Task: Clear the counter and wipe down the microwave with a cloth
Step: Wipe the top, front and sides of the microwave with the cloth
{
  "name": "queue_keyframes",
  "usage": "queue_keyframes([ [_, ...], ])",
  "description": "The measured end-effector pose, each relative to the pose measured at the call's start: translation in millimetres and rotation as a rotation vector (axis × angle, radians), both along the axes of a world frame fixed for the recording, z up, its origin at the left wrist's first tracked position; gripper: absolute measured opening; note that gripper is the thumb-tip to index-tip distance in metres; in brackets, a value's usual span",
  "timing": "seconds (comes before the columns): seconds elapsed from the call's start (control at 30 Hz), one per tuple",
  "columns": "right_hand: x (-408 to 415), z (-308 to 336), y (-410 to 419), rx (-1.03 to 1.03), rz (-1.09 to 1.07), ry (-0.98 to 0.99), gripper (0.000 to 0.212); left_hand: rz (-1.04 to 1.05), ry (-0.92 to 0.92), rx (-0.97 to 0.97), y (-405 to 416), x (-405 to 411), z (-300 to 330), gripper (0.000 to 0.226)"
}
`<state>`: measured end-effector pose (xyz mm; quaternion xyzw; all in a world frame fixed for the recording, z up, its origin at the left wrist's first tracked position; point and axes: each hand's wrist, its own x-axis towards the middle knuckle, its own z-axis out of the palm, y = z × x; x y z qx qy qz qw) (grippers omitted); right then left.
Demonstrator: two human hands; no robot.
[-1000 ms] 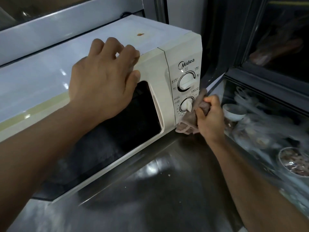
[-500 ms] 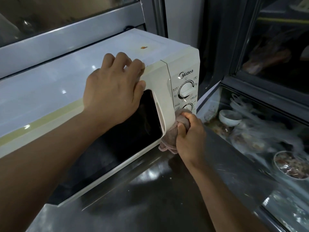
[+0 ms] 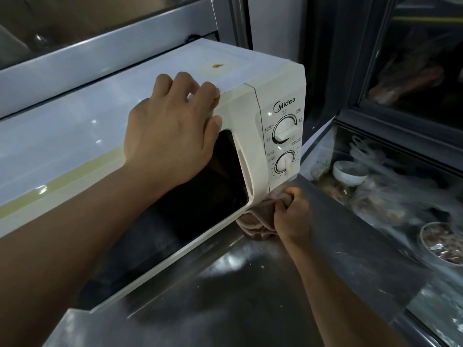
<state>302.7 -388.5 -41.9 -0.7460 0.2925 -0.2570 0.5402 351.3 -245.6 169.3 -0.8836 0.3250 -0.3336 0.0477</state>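
Stainless steel counter (image 3: 250,296) across the lower centre and right of the frame, scuffed and glaring under reflected light. Cream microwave (image 3: 250,116) standing directly on it at left and centre, dark door facing lower right. Small pale crumb (image 3: 262,266) lying on the bare metal near the frame's centre.

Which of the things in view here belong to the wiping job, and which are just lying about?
In the job: microwave, cloth gripped by the right hand, left hand bracing the microwave's top edge, steel counter.

Lying about: white bowl, foil-lined bowl of food, plastic bags.
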Motion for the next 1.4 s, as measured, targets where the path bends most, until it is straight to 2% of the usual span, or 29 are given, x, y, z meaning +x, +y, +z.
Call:
queue_keyframes([
  [0.1, 4, 6, -9, -0.051, -0.035, 0.048, 0.022, -0.001, 0.001, -0.001, 0, 0, 1, 0.037],
  [0.2, 15, 15, -27, -0.043, -0.133, -0.022, 0.028, -0.005, -0.011, 0.002, 1, 0, 1, 0.037],
  [0.3, 26, 15, -38, -0.040, -0.138, -0.035, 0.033, -0.008, -0.008, 0.003, 0, 0, 0, 0.036],
  [0.37, 22, 18, -25, 0.000, -0.148, -0.051, 0.026, -0.013, -0.017, 0.005, 0, 0, 0, 0.036],
  [0.43, 11, 21, 4, 0.006, -0.120, -0.111, 0.022, -0.013, -0.016, 0.001, -1, 0, 0, 0.035],
  [0.53, -2, 12, 32, -0.031, 0.024, -0.147, 0.026, -0.006, -0.011, -0.003, -1, 0, 0, 0.036],
  [0.73, 14, 23, -18, -0.030, 0.002, -0.162, 0.033, -0.003, -0.019, -0.001, 0, -1, 0, 0.035],
  [0.83, 20, 29, -37, -0.028, 0.013, -0.093, 0.038, -0.002, -0.025, 0.007, 0, -1, 0, 0.034],
  [0.93, 16, 20, -22, 0.056, -0.009, -0.001, 0.020, 0.000, -0.016, 0.001, -1, 0, 0, 0.035],
  [1.13, -12, 19, 33, 0.205, 0.138, -0.090, 0.029, 0.012, 0.013, 0.004, -1, -1, 1, 0.035],
  [1.27, -22, 53, 24, -0.001, 0.165, -0.154, 0.044, 0.014, 0.030, 0.013, -1, -1, 2, 0.035],
  [1.4, -22, 111, 14, -0.134, 0.211, -0.232, 0.045, 0.011, 0.052, 0.010, 0, 0, 3, 0.036],
])
